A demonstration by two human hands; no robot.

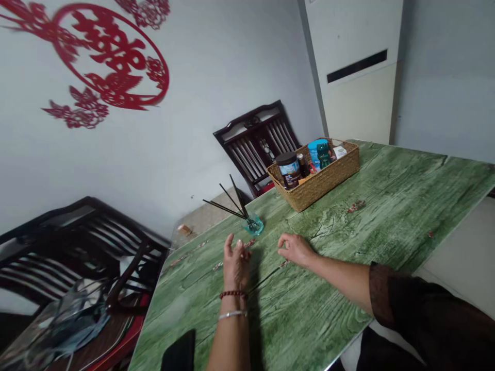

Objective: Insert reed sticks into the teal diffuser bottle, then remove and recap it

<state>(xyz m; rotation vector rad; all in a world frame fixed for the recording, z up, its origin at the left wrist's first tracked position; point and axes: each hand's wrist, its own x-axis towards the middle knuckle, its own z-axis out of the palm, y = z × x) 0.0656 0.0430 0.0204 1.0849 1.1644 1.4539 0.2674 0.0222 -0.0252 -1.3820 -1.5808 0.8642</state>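
My left hand (pixel 236 265) is raised over the green wood-patterned table (pixel 386 206), fingers apart and holding nothing, with a beaded bracelet (pixel 233 295) and a silver bangle (pixel 232 314) on its wrist. Just beyond it stands a small teal glass holder (pixel 253 225) with several thin black sticks (pixel 232 202) fanning out of it. My right hand (pixel 296 250) rests near the table top to the right, fingers loosely curled and empty. A dark sleeve (pixel 381 293) covers that upper arm. A black flat object (pixel 180 353) lies at the near table edge.
A woven basket (pixel 317 183) at the table's far side holds a dark-lidded jar (pixel 289 170), a blue container (pixel 315 154) and a green bottle (pixel 323 155). Dark wooden chairs (pixel 257 144) (pixel 77 242) stand beyond and left of the table, which ends at a wall.
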